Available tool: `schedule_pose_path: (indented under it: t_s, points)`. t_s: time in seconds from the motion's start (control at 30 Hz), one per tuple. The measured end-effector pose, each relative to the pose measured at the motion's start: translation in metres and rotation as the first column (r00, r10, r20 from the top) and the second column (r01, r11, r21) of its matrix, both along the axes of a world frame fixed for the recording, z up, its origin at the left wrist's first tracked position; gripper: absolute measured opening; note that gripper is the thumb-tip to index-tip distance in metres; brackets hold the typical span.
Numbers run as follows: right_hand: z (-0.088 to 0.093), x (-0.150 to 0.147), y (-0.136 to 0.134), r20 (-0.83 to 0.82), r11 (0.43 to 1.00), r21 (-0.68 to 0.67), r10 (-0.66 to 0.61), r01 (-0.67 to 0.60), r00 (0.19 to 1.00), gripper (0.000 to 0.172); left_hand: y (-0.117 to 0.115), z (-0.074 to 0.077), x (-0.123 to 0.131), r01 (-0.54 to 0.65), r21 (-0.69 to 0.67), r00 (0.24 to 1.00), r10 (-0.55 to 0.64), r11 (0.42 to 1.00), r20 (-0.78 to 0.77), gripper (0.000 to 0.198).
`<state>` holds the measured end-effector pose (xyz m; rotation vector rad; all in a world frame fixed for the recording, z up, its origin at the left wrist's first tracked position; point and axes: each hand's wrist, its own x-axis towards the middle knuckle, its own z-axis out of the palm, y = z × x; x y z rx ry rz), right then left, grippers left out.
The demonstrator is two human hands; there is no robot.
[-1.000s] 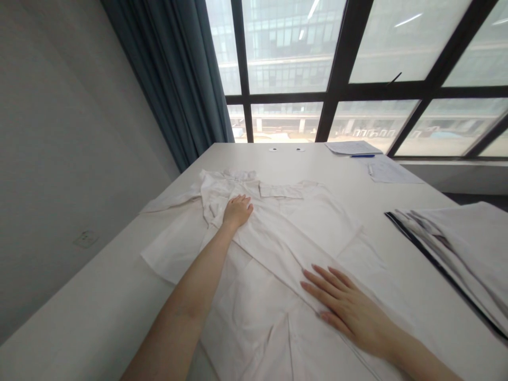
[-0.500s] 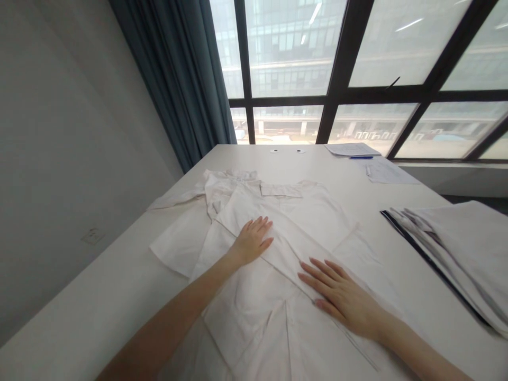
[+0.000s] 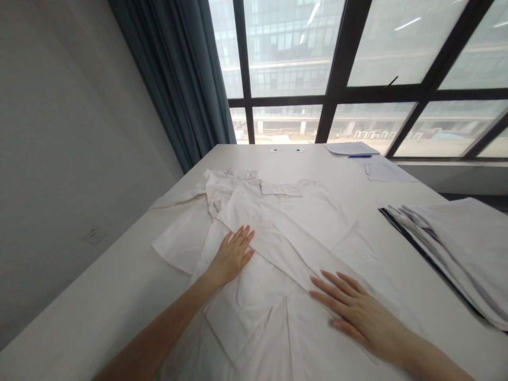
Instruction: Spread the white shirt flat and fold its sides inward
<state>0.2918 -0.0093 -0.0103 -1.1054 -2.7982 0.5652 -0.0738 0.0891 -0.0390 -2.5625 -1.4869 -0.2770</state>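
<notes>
A white garment (image 3: 262, 286), with sleeves and a collar band, lies spread over the white table (image 3: 107, 296). Its collar end points away from me, and one sleeve runs diagonally across the body. My left hand (image 3: 231, 256) rests flat near the left edge of that sleeve, fingers stretched out. Lower and to the right, my right hand (image 3: 353, 307) lies palm down on the cloth with its fingers spread. Neither hand grips the fabric. The near end of the garment runs out of view at the bottom.
Folded white cloth (image 3: 464, 238) with a dark strip (image 3: 420, 254) along its left side lies at the right. Papers (image 3: 351, 149) and a blue pen (image 3: 360, 156) are at the far right. A blue curtain (image 3: 190, 79) and windows stand behind the table; a wall is at the left.
My left hand has slid toward me and left over the garment. My right hand has slid toward me and right. The garment itself has hardly shifted.
</notes>
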Motion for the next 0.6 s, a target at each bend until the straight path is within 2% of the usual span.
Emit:
schedule_pose_path:
  t_s: [0.13, 0.3, 0.47, 0.6]
  points:
    - [-0.005, 0.013, -0.013, -0.109, 0.995, -0.056, -0.091, 0.086, 0.990, 0.049, -0.015, -0.003, -0.011, -0.006, -0.012, 1.000, 0.006, 1.000, 0.031, 0.049]
    - [-0.002, 0.022, -0.011, -0.307, 0.940, -0.117, -0.340, 0.319, 0.889, 0.036, -0.020, 0.001, -0.027, 0.005, -0.070, 0.998, 0.000, 0.998, 0.062, 0.047]
    - [-0.004, 0.032, 0.023, -0.361, 0.891, -0.014, -0.428, 0.455, 0.828, 0.036, 0.009, 0.009, -0.035, -0.091, -0.066, 0.986, 0.099, 0.994, 0.132, 0.042]
    - [-0.019, 0.044, 0.069, -0.356, 0.839, 0.155, -0.445, 0.522, 0.822, 0.037, 0.046, 0.015, -0.035, -0.263, -0.082, 0.952, 0.273, 0.961, 0.137, 0.042]
